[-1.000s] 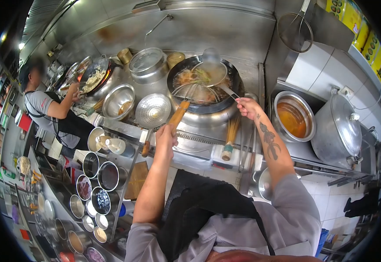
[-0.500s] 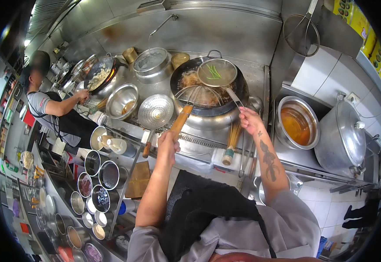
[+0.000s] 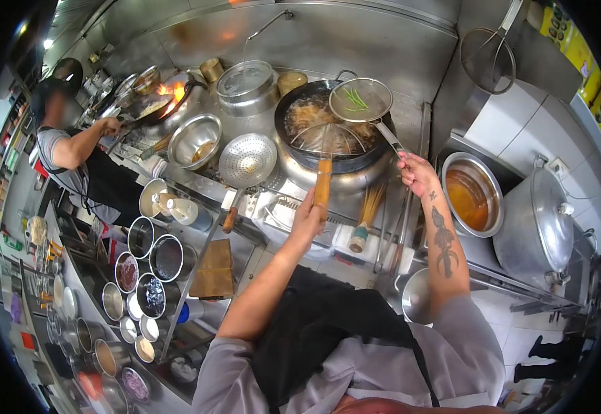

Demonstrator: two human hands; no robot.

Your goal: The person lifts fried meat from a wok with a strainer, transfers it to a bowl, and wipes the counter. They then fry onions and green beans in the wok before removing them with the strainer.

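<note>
My left hand (image 3: 308, 219) is closed around the wooden handle of a wire skimmer (image 3: 322, 138), whose wire head rests at the near side of the wok (image 3: 291, 103). Browned pieces bubble in the wok's oil. My right hand (image 3: 417, 172) grips the metal handle of a fine mesh strainer (image 3: 377, 96), held over the wok's far right side. Several green bean-like pods (image 3: 356, 101) lie in that mesh. Left of the skimmer, a perforated ladle (image 3: 247, 161) with a wooden handle lies on the counter, touched by neither hand.
A bamboo brush (image 3: 367, 219) lies in front of the wok. On the right stand a bowl of orange-brown liquid (image 3: 467, 200) and a lidded pot (image 3: 535, 214). A metal bowl (image 3: 195, 141) sits to the left. Farther left, a co-worker (image 3: 73, 148) holds a flaming wok (image 3: 150, 107).
The skimmer's handle has swung right and now points nearly straight toward me. The strainer with the pods has shifted slightly right. Flames have flared up at the co-worker's wok.
</note>
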